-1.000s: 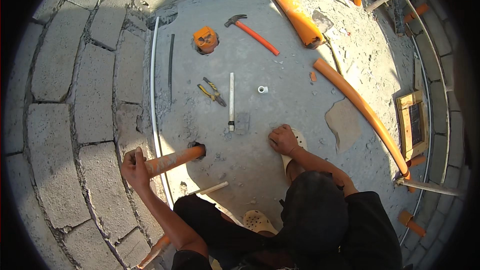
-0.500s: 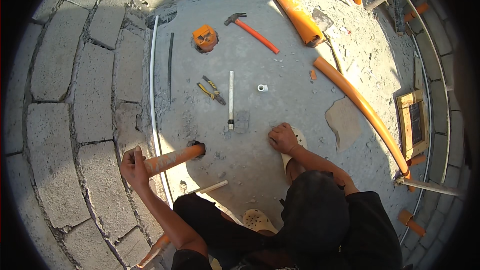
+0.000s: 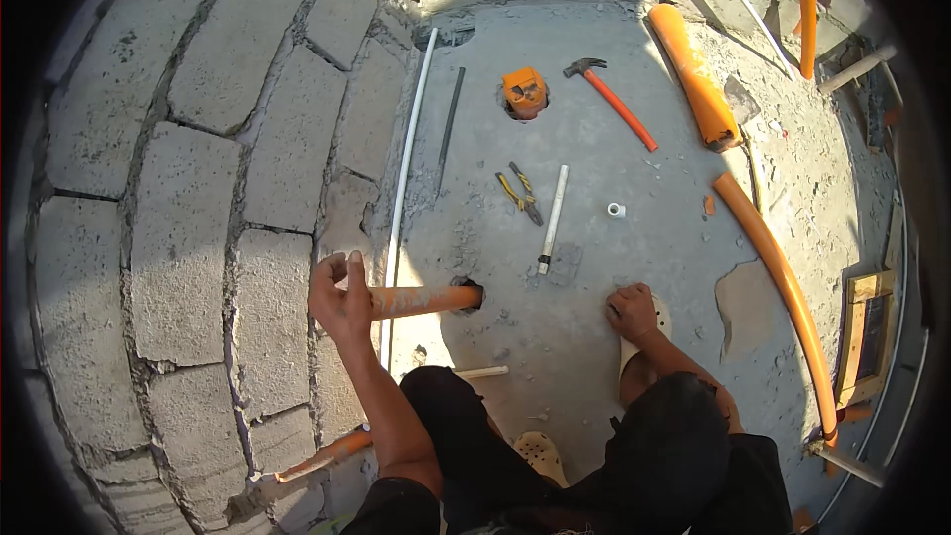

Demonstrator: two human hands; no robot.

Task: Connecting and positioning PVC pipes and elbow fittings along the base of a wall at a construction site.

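My left hand [image 3: 342, 299] is at the raised end of an orange pipe [image 3: 421, 301], its thumb-side edge against it. The thumb points up, apart from the half-bent fingers, with nothing seen between them. That pipe slants out of a hole in the concrete floor. My right hand [image 3: 632, 312] is low by the front of my beige clog [image 3: 662, 321]. Its fingers are curled down, and what they hold, if anything, is hidden. Beyond my hands lie a white pipe piece [image 3: 555, 218] with a dark end, yellow-and-black pliers [image 3: 519, 194] and a small white fitting [image 3: 616, 210].
A red-handled claw hammer [image 3: 619, 109] lies near an orange pipe stub [image 3: 524, 92] in the floor. Orange pipes [image 3: 778, 277] curve along the right. A long white pipe [image 3: 407, 178] runs beside the block wall [image 3: 188, 238]. A wooden frame [image 3: 860, 342] stands far right.
My view has swung left and tilted, so the whole scene sits farther right in the picture. Both hands keep their places, the left at the pipe's end and the right by the clog.
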